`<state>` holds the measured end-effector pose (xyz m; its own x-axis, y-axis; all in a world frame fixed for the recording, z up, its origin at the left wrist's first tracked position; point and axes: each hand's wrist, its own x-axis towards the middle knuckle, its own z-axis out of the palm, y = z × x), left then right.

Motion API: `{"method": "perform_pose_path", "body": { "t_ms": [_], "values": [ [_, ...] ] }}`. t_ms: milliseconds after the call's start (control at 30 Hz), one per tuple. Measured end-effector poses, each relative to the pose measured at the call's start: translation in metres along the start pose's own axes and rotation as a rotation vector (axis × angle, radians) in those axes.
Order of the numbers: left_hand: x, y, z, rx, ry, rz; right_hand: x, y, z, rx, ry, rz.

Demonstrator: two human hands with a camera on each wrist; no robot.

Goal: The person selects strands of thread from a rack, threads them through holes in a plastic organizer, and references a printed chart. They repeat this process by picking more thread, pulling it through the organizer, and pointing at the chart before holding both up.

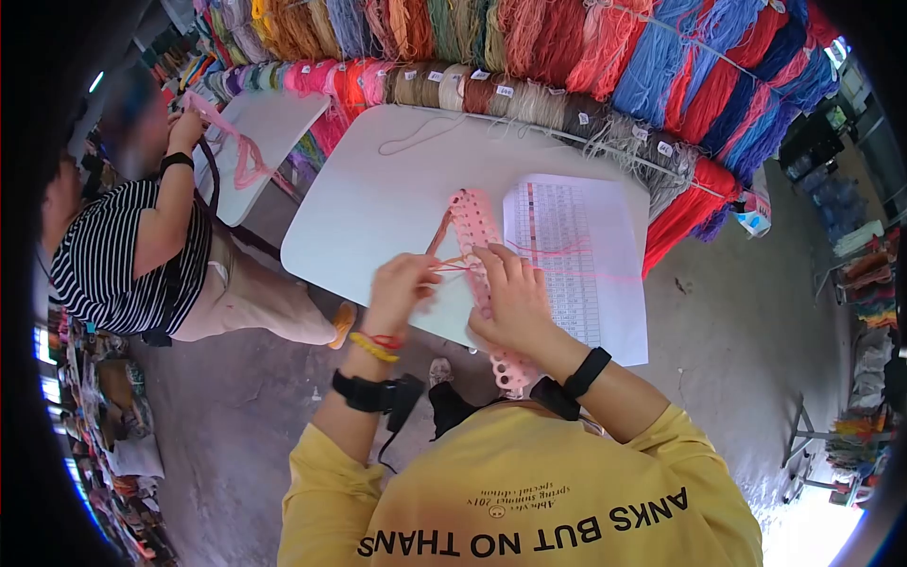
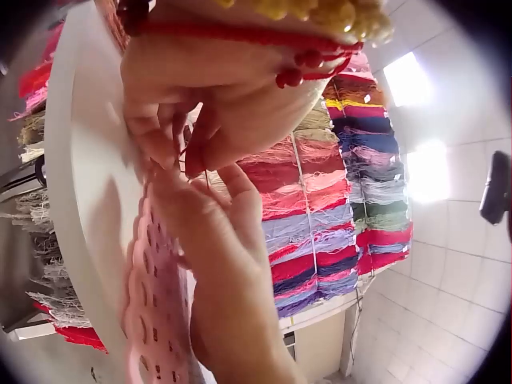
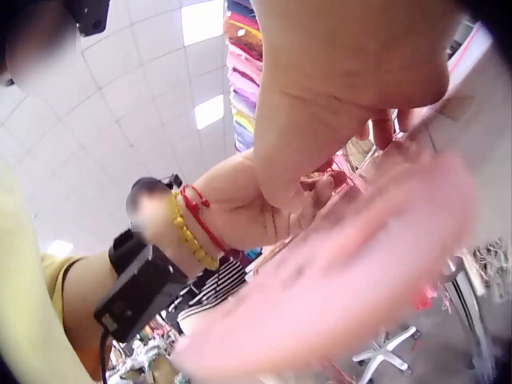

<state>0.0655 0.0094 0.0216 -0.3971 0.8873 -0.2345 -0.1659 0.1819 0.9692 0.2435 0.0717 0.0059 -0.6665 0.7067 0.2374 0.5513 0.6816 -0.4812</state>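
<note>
A long pink strip with punched holes and a scalloped edge lies along the table's near side, its lower end reaching past the edge toward the yellow shirt. My right hand grips it, fingers across its top and thumb at its left side. On the left, my left hand pinches thin reddish-pink thread drawn out from the strip. In the left wrist view, the fingertips of both hands meet at the strip's edge. A brown-pink bundle of thread hangs from holes near its far end.
A printed chart sheet lies right of the strip with pink threads across it. A loop of thread rests on the white table. Racks of coloured skeins stand behind. Another person works at a table on the left.
</note>
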Motion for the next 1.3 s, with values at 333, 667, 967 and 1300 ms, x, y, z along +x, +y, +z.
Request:
{"method": "perform_pose_path", "body": {
  "t_ms": [333, 667, 967, 1300],
  "values": [
    [-0.077, -0.042, -0.252, -0.137, 0.833, 0.007, 0.002, 0.007, -0.003, 0.190, 0.023, 0.086],
    [-0.073, -0.033, -0.051, 0.467, 0.027, -0.123, -0.022, 0.075, -0.071, 0.428, 0.116, 0.223],
    [-0.050, -0.034, 0.061, 1.157, 0.018, 0.687, -0.075, 0.078, -0.065, -0.281, -0.069, 0.068],
    [-0.050, -0.037, 0.041, 1.332, -0.096, 0.598, -0.073, 0.086, -0.070, -0.282, -0.090, 0.010]
  ]
}}
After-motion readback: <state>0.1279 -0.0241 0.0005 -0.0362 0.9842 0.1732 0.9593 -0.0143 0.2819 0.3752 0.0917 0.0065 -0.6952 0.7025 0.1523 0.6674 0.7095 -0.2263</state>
